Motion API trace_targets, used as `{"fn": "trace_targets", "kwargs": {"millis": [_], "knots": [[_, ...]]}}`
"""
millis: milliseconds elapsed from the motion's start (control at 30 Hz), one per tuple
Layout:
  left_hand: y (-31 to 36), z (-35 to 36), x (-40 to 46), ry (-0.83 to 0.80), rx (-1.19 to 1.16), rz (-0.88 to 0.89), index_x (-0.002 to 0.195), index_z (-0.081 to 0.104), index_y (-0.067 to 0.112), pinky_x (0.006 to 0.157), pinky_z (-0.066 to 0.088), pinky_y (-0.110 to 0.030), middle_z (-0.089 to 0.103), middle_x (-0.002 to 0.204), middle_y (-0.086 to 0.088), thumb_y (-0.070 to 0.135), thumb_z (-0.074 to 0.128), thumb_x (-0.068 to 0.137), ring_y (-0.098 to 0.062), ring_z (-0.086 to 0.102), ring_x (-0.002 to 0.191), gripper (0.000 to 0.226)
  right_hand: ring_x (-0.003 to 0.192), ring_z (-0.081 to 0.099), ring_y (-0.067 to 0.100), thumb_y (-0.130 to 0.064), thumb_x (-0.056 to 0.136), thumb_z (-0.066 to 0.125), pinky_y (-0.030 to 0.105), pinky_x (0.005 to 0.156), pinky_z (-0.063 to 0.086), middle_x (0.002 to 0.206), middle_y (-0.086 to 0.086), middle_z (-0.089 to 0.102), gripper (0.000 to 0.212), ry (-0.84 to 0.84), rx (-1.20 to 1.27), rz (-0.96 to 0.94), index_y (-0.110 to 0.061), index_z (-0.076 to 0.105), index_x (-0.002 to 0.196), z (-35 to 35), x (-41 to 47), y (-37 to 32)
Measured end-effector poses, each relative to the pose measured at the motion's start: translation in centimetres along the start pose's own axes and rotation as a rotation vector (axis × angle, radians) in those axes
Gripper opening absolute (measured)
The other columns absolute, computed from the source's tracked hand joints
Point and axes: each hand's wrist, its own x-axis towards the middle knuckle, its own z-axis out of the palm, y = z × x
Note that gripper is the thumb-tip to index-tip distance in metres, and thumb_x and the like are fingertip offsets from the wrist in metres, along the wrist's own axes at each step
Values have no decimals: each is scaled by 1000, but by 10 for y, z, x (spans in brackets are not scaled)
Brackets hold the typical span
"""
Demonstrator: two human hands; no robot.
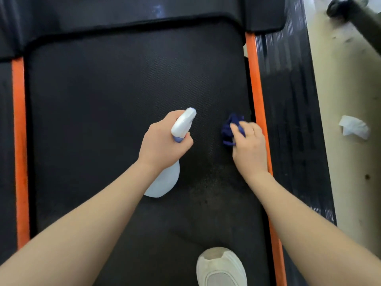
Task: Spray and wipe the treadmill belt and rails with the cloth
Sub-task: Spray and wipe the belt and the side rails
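Gripping white spray bottle (175,145) by its neck, left hand (162,141) over mid treadmill belt (103,120); right hand (248,145) clutches crumpled dark-blue cloth (231,126) near orange right rail (256,89).

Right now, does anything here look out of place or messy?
Yes. A crumpled white tissue lies on the floor right of the treadmill, like litter. A white shoe stands on the belt being cleaned, beside a speckled patch.

Left hand (162,141) grips white spray bottle (165,178) over black treadmill belt (115,100). Right hand (249,145) holds bunched blue cloth (232,125) beside orange right rail (256,89). White shoe (221,267) on belt. Crumpled white paper (353,127) on floor (346,79).
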Motion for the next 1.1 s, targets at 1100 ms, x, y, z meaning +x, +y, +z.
{"fn": "trace_targets", "kwargs": {"millis": [1100], "knots": [[-22, -21, -27, 214, -159, -137, 112, 61, 14, 72, 41, -5, 64, 93, 11, 14, 55, 72, 2, 58, 84, 41, 76, 53, 32, -14, 75, 38, 35, 63, 46, 102, 11, 64, 40, -325, 300, -522, -7, 69, 99, 5, 10, -77]]}}
